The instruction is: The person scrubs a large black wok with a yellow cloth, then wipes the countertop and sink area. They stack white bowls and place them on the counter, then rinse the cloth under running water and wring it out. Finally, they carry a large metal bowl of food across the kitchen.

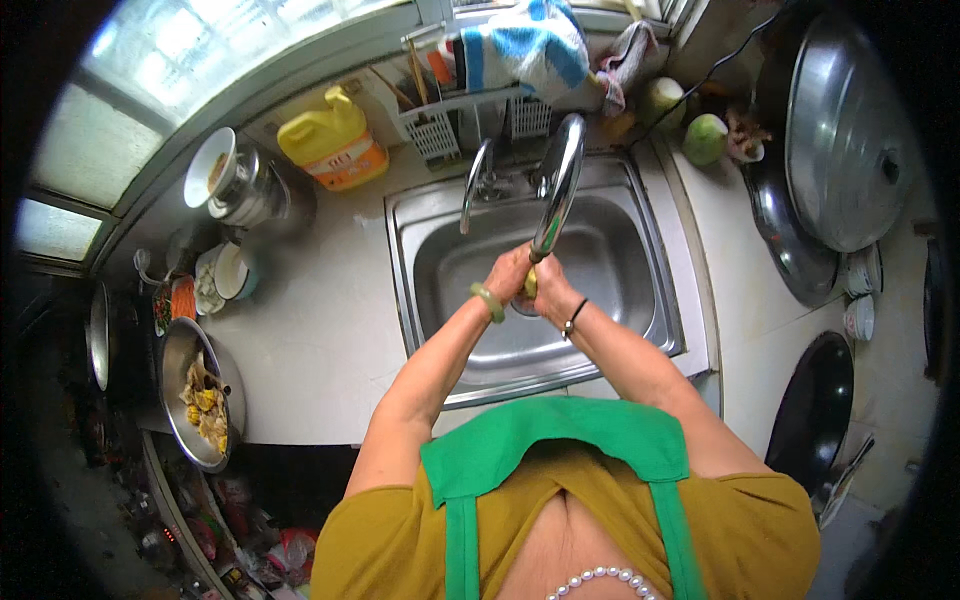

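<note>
Both hands meet over the stainless steel sink [495,352], right under the end of the curved chrome faucet [562,187]. Between them is a small yellowish piece [531,283], mostly covered by fingers, so its kind is unclear. My left hand [511,271] closes on it from the left side, with a pale green bangle at the wrist. From the right, my right hand [553,288] grips the same piece, a black cord bracelet on that wrist. The spout hides some of the fingertips. A second, thinner chrome tap [477,184] stands left of the faucet.
Left on the counter are a yellow jug [334,142], a white bowl [211,166], and a steel basin [169,397] holding yellow and brown food pieces. A white utensil rack [431,135] and striped towel [525,49] are behind the sink. Rightward lie a large metal lid [847,142] and green vegetable [703,141].
</note>
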The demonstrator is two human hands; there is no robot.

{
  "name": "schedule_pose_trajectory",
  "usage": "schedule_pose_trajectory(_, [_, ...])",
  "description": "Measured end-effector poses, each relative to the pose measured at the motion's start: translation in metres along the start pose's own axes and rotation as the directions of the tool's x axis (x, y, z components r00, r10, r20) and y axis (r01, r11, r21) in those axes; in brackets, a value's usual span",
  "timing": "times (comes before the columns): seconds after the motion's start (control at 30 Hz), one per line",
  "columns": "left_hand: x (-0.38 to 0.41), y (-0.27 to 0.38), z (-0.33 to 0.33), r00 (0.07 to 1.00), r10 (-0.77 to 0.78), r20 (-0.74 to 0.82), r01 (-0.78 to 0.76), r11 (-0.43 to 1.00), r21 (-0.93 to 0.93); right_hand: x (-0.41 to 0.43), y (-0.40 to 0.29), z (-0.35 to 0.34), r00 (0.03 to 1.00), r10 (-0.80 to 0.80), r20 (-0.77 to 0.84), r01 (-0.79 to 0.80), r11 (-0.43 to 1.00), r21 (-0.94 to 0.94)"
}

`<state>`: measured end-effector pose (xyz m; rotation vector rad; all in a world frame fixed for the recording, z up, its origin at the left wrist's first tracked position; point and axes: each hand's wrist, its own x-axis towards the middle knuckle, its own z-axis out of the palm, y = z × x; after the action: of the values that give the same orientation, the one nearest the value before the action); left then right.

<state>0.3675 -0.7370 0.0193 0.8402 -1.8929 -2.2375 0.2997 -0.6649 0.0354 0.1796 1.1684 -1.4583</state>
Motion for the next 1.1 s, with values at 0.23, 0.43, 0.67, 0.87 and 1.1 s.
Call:
schedule_pose_trajectory(0.23, [0.023, -0.009, 0.021, 0.974, -0.155, -0.167, 0.074, 0.909, -0.411, 0.010, 0.004, 0.010, 0.974, -0.134, -0.184, 0.150, 0.986, 0.073])
schedule_pose_trajectory(0.43, [0.043, -0.020, 0.020, 0.945, -0.233, -0.229, 0.106, 0.881, -0.460, 0.041, 0.023, -0.020, 0.972, -0.221, -0.076, 0.197, 0.949, -0.247])
schedule_pose_trajectory(0.67, [0.045, -0.044, 0.018, 0.865, -0.416, -0.281, 0.306, 0.881, -0.360, 0.048, 0.042, -0.035, 0.904, -0.380, -0.197, 0.207, 0.790, -0.577])
schedule_pose_trajectory(0.87, [0.045, -0.054, 0.018, 0.911, -0.398, -0.110, 0.255, 0.751, -0.610, 0.050, 0.029, -0.038, 0.864, -0.480, -0.151, 0.170, 0.561, -0.810])
schedule_pose_trajectory(1.1, [0.029, -0.061, 0.000, 0.933, -0.324, 0.155, 0.265, 0.328, -0.907, 0.023, -0.041, -0.039, 0.438, -0.863, 0.251, 0.554, 0.039, -0.832])
